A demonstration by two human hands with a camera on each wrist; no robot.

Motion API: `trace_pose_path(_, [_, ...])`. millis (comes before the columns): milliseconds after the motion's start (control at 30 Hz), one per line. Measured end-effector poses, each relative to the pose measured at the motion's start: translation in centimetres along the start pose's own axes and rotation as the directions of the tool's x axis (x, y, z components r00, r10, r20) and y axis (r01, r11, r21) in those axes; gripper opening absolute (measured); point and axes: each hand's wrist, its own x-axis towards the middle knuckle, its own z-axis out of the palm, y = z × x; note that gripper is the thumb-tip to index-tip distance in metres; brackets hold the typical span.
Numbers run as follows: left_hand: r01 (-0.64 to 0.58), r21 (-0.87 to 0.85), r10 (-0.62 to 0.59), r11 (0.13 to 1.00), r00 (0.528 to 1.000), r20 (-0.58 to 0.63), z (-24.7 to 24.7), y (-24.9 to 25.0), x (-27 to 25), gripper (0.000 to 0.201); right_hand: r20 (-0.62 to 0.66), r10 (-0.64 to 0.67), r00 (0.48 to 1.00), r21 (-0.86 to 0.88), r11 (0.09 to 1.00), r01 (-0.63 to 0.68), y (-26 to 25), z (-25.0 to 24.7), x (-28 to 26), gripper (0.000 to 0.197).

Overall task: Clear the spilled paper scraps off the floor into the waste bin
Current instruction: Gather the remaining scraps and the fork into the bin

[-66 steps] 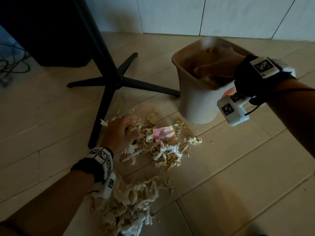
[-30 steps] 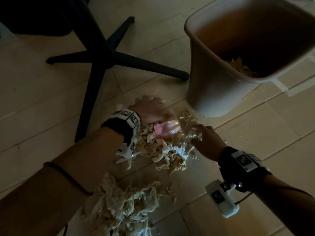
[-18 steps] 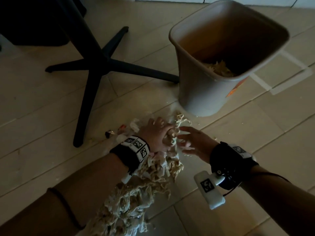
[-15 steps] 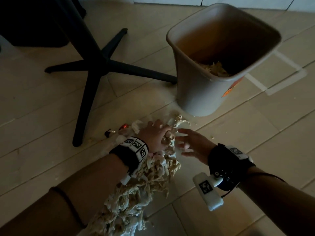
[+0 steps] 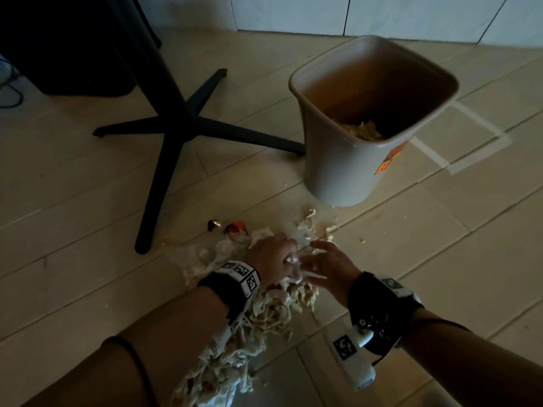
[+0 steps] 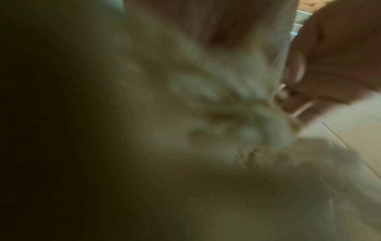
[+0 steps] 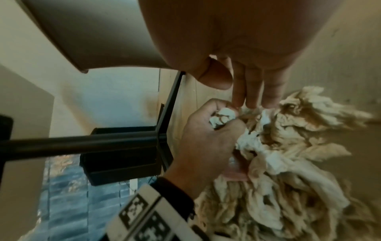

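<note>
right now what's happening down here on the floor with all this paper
A person is gathering spilled paper scraps off the tiled floor. The left hand has its fingers curled round a wad of them, seen clearly in the right wrist view, while the right hand, fingers straight, presses against the same clump. The waste bin stands upright just beyond, with some scraps already inside. A long trail of scraps is on the floor under the left forearm, beside a black chair base.

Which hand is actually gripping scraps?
The left hand: its fingers curl round a wad of scraps. The right hand is open, fingers straight.
</note>
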Motion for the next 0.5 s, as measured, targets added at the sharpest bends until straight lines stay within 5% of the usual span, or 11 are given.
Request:
trace_pose_path(233, [0.083, -0.370, -0.212, 0.925, 0.923, -0.322, -4.5, 0.8, -0.8, 0.019, -0.026, -0.057, 0.998, 0.002, 0.998, 0.057, -0.9, -0.5, -1.0, 0.029])
trace_pose_path(400, [-0.089, -0.665, -0.368, 0.742, 0.775, -0.514, -7.0, 2.5, -1.3, 0.036, 0.173, 0.053, 0.984, 0.137, 0.987, -0.078, -1.3, 0.2, -1.5, 0.070])
trace_pose_path(500, [-0.164, -0.830, -0.446, 0.534, 0.779, -0.441, -7.9, 4.1, -1.7, 0.030, 0.310, 0.086, 0.947, 0.179, 0.973, -0.148, -0.9, 1.6, -2.2, 0.090])
